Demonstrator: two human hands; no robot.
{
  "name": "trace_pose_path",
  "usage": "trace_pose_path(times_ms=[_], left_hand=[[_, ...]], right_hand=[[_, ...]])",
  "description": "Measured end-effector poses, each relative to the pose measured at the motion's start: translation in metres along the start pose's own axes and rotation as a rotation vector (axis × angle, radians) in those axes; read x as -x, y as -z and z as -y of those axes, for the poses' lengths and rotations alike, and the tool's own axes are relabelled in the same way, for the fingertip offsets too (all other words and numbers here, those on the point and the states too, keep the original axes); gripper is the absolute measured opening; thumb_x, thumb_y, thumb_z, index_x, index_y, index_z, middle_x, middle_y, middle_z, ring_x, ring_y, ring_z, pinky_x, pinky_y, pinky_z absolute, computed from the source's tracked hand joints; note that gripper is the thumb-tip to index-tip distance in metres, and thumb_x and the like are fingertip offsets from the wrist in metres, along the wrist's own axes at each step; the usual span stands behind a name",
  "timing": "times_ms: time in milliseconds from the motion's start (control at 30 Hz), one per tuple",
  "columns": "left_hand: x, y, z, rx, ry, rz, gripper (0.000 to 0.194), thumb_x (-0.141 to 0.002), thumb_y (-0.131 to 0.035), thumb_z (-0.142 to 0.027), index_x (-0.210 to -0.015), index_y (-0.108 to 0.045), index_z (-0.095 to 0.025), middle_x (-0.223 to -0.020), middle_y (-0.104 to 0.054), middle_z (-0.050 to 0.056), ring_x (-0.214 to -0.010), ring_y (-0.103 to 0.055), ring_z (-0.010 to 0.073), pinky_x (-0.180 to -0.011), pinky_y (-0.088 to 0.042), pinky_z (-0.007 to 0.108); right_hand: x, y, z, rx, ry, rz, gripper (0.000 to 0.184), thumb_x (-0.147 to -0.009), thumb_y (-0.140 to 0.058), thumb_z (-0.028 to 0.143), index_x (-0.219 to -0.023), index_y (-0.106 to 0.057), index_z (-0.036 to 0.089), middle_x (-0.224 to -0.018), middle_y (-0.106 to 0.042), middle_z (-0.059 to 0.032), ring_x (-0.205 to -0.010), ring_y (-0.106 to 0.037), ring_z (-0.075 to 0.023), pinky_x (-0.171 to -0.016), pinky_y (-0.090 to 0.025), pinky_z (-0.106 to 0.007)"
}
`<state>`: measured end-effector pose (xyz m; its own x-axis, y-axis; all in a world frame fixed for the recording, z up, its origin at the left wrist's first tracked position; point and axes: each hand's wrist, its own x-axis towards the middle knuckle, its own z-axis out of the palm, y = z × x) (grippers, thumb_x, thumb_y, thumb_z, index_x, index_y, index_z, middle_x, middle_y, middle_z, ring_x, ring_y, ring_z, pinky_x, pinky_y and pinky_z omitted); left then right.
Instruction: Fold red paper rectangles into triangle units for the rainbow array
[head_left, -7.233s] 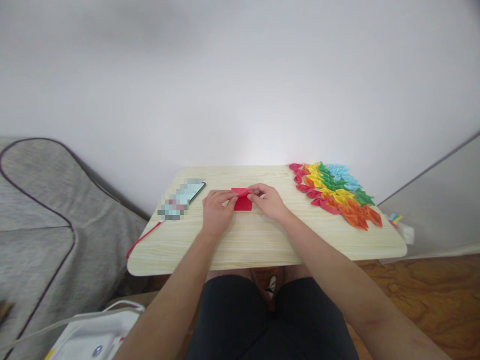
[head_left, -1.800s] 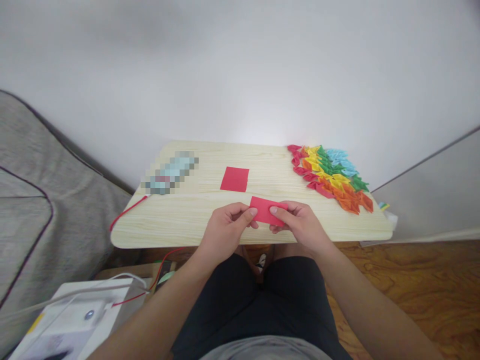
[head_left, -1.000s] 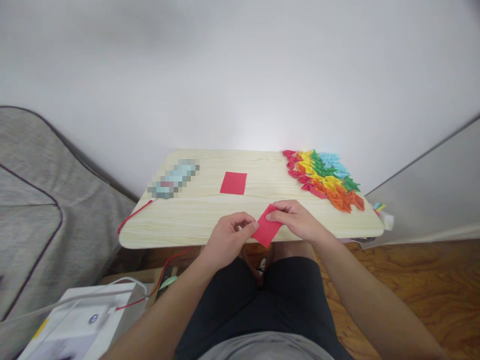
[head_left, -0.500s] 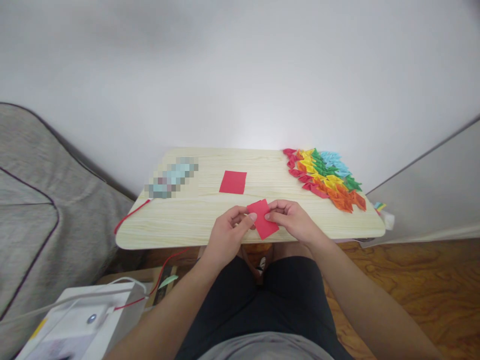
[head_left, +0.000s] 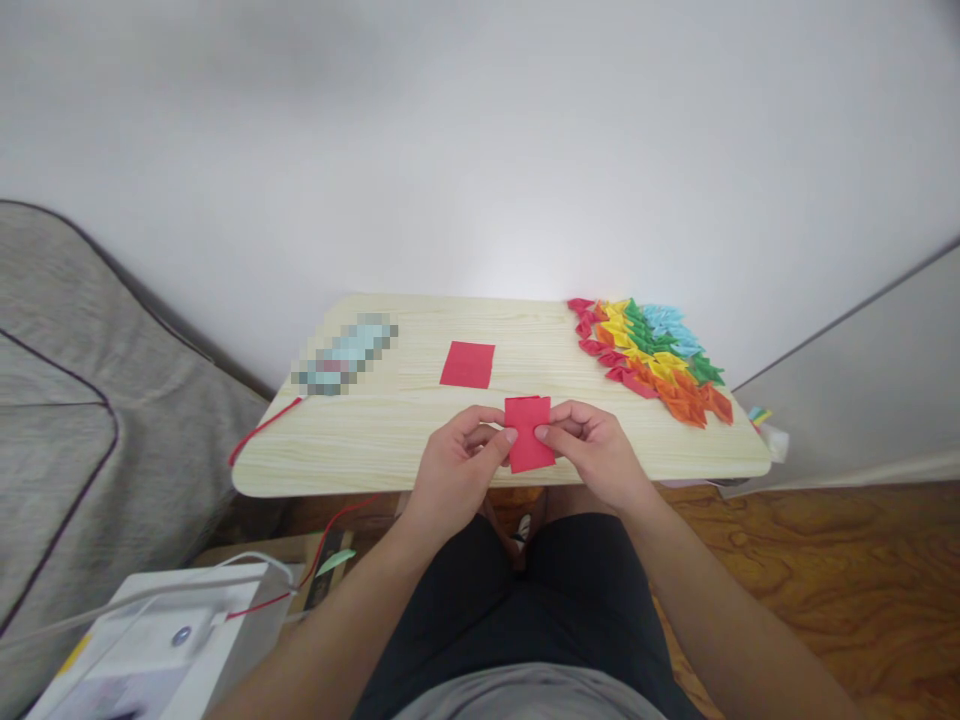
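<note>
A folded piece of red paper (head_left: 529, 445) is held up over the table's front edge, its long sides nearly upright. My left hand (head_left: 466, 455) pinches its left side, the thumb lying on the face towards me. On the right side my right hand (head_left: 592, 445) pinches it in the same way. Fingers behind the paper are partly hidden. Farther back on the pale wooden table (head_left: 337, 450) lies a flat red paper square (head_left: 468, 365), apart from both hands.
Several folded paper pieces (head_left: 652, 350) in red, orange, yellow, green and blue lie in rows at the table's right. A blurred-out pale blue object (head_left: 349, 355) with a red cable (head_left: 262, 430) lies at the left. A grey sofa (head_left: 172, 430) stands left; a white wall rises behind.
The folded red paper has turned from a tilt to nearly upright between my hands. Both hands still pinch its sides, and the red square stays on the table.
</note>
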<state>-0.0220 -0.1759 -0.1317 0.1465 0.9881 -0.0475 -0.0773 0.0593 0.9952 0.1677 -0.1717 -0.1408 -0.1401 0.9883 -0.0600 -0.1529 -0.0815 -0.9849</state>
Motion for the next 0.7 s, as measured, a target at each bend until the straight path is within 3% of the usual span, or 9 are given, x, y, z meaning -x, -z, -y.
trace_pose_path(times_ms=[133,267,467,600,700], left_hand=[[0.009,-0.001,-0.007,0.138,-0.033,0.027,0.020,-0.085,-0.076,-0.027,-0.099,-0.065,-0.019,-0.068,-0.070,-0.002,-0.064,-0.061,0.0107,-0.063,-0.048,0.020],[0.019,-0.003,-0.015,0.211,-0.081,0.009,0.014,-0.083,-0.078,-0.024,-0.092,-0.070,-0.018,-0.067,-0.067,-0.002,-0.061,-0.058,0.0083,-0.060,-0.046,0.018],[0.033,-0.003,-0.027,0.337,-0.060,0.060,0.008,-0.081,-0.079,-0.022,-0.088,-0.076,-0.017,-0.076,-0.069,0.001,-0.066,-0.063,0.0123,-0.064,-0.051,0.024],[0.039,-0.003,-0.032,0.356,-0.044,0.101,0.007,-0.082,-0.077,-0.022,-0.088,-0.076,-0.018,-0.073,-0.069,0.002,-0.066,-0.064,0.0143,-0.065,-0.052,0.027],[0.040,-0.003,-0.033,0.332,-0.037,0.147,0.007,-0.086,-0.074,-0.024,-0.089,-0.075,-0.018,-0.074,-0.069,0.002,-0.067,-0.064,0.0152,-0.066,-0.052,0.028]], right_hand=[[0.009,-0.006,0.006,-0.060,0.042,-0.025,0.017,-0.079,-0.085,0.030,-0.084,-0.073,0.021,-0.076,-0.077,0.0009,-0.067,-0.066,-0.0124,-0.066,-0.050,-0.024],[0.022,-0.010,0.016,-0.113,0.066,0.007,0.019,-0.082,-0.084,0.028,-0.099,-0.078,0.024,-0.081,-0.079,0.0007,-0.070,-0.069,-0.0129,-0.069,-0.054,-0.024],[0.043,-0.012,0.024,-0.220,0.045,0.054,0.011,-0.085,-0.081,0.030,-0.095,-0.083,0.026,-0.090,-0.080,-0.0015,-0.074,-0.072,-0.0144,-0.070,-0.058,-0.025],[0.052,-0.014,0.031,-0.257,0.043,0.062,0.010,-0.086,-0.076,0.024,-0.094,-0.083,0.024,-0.082,-0.078,-0.0012,-0.071,-0.070,-0.0135,-0.068,-0.058,-0.023],[0.055,-0.017,0.037,-0.286,0.032,0.069,0.013,-0.086,-0.071,0.025,-0.091,-0.083,0.020,-0.074,-0.076,-0.0026,-0.065,-0.068,-0.0166,-0.062,-0.059,-0.028]])
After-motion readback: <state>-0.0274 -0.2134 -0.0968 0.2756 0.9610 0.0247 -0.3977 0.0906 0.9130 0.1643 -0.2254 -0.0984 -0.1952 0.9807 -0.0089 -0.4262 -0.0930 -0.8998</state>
